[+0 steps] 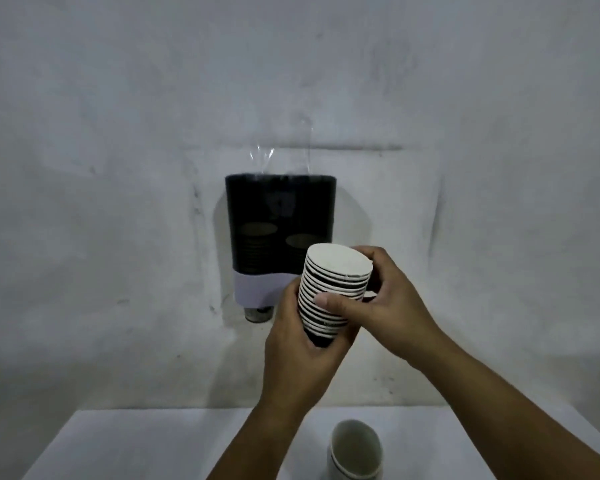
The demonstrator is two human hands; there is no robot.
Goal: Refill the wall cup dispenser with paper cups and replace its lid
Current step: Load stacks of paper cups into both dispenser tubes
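a nested stack of paper cups (333, 289), white bases up and dark bands between the rims, is held tilted in front of the lower right of the dark wall dispenser (280, 233), the left hand (298, 344) wrapped round its lower end and the right hand (385, 299) closed on its upper part with the thumb across the front. inside the dispenser's tinted body two cup stacks show dimly, clear plastic sticks up from its open top, and a cup pokes out beneath its pale lower band. below, a couple of nested white cups (355, 452) stand on the white worktop (136, 445) against the grey wall (118, 133).
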